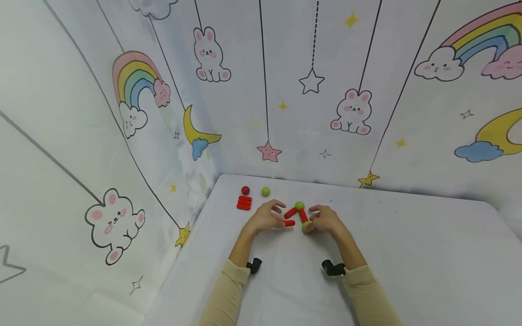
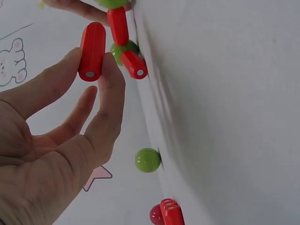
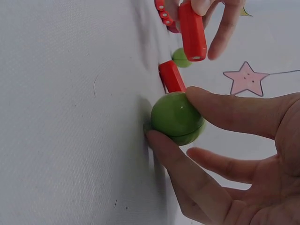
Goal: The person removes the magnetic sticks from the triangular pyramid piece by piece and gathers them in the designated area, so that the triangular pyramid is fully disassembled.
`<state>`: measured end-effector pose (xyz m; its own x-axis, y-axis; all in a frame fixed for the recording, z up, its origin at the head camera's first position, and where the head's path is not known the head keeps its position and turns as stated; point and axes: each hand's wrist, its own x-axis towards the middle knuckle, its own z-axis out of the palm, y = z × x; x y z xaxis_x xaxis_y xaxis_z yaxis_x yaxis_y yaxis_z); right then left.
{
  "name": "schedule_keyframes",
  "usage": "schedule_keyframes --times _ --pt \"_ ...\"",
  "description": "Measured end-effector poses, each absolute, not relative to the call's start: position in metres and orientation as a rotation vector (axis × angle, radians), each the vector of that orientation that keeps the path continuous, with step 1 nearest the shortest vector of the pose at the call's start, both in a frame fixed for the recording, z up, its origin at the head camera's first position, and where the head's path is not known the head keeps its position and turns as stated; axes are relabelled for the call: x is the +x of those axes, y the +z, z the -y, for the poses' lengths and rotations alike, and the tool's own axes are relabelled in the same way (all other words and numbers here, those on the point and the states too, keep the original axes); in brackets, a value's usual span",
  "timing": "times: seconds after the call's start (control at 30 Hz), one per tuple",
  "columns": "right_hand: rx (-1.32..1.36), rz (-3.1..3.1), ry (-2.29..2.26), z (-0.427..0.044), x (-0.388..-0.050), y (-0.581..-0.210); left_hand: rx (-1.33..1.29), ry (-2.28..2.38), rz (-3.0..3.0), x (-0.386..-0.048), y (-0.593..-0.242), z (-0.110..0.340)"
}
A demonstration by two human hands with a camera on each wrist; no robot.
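1. My left hand [image 1: 263,220] pinches a ribbed red plastic rod [image 2: 93,51], at nine o'clock from the glossy green ball [image 3: 176,115].
2. My right hand [image 1: 325,220] pinches that ball, which seems to touch another rod [image 1: 303,215] at twelve o'clock.

The held green ball [image 3: 174,114] looks glossy (smooth, plastic-like), the white tablecloth [image 3: 70,117] matt, woven.

Over the surface [image 1: 408,262], the left grip [image 1: 266,218] pinches a red stick [image 1: 289,223]; the right grip [image 1: 325,219] holds a green ball [image 1: 305,227]. Two other sticks [image 1: 291,213] touch a second green ball [image 1: 299,205], and three sticks [image 1: 244,203] lie near a red ball [image 1: 245,190].
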<state>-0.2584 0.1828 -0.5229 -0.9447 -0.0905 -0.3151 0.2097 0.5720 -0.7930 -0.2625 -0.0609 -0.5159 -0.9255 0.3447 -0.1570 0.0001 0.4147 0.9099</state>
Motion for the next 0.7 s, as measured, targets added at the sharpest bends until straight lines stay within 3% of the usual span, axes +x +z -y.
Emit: schedule_keyframes --times 0.7 --pt "0.135 -2.456 -1.347 -0.181 -0.256 -0.519 0.176 1.6 -2.377 -0.272 -0.513 0.093"
